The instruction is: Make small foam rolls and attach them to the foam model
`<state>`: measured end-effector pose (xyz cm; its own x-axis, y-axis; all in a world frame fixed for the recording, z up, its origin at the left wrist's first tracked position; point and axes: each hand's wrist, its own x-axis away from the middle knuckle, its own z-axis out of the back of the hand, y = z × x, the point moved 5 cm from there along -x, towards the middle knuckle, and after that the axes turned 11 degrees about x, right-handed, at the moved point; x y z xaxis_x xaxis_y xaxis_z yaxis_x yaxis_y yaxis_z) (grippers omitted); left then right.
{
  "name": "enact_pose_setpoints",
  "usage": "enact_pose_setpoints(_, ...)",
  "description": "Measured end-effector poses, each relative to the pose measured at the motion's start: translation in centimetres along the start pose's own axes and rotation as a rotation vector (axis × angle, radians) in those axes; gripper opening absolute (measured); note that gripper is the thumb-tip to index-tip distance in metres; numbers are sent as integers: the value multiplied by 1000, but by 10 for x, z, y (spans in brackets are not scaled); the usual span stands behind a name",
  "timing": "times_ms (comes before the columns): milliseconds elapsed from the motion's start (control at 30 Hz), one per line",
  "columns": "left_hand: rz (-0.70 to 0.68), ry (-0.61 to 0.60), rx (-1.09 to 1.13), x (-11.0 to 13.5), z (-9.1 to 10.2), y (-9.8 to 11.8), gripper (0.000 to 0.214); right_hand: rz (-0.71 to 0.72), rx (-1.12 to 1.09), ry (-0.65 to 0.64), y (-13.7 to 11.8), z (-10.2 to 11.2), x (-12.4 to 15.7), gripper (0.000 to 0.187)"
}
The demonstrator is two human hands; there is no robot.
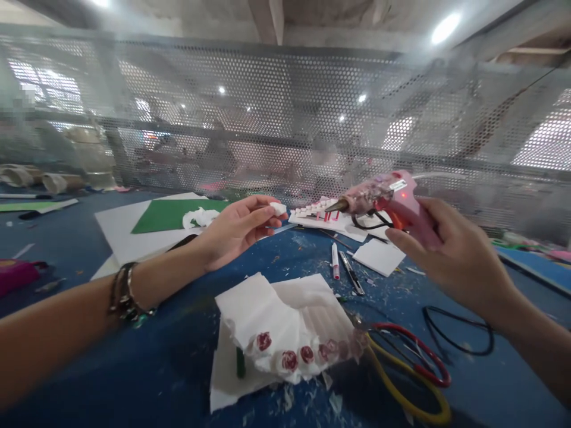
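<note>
A small white piece (278, 208), which looks like crumpled paper or foam, is pinched in the fingertips of my left hand (243, 226). My right hand (464, 255) grips a pink hot glue gun (397, 199) by its handle; its nozzle points left toward the white piece, with a gap between them. An orange-red light glows on the gun's side. Below, on the table, lies a white paper craft (285, 315) with a row of dark red rosettes (289, 359) along its near edge.
Scissors (428, 368) with red and yellow handles lie right of the craft. Behind it are a marker (335, 261), a cutter knife (351, 272) and a white square (379, 257). A black cord (459, 351) loops at right. Green sheet (165, 215) lies left; perforated metal screen (267, 119) stands behind.
</note>
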<state>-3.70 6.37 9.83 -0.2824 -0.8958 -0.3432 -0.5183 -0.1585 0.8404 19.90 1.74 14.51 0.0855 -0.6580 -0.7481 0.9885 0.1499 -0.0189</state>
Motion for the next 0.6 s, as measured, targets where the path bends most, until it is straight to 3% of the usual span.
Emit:
enact_pose_setpoints(167, 23, -44, 80, -6, -9, -8, 9, 52, -10, 75, -4, 0, 1, 31)
enact_pose_setpoints(333, 104, 20, 98, -4, -10, -19, 5, 129, 36, 139, -7, -1, 6, 31)
enact_pose_setpoints(500, 292, 64, 46, 0, -11, -33, 11, 184, 85, 119, -10, -13, 11, 32)
enact_pose_setpoints(600, 322, 82, 51, 0, -11, -36, 17, 191, 99, 80, -11, -22, 13, 35)
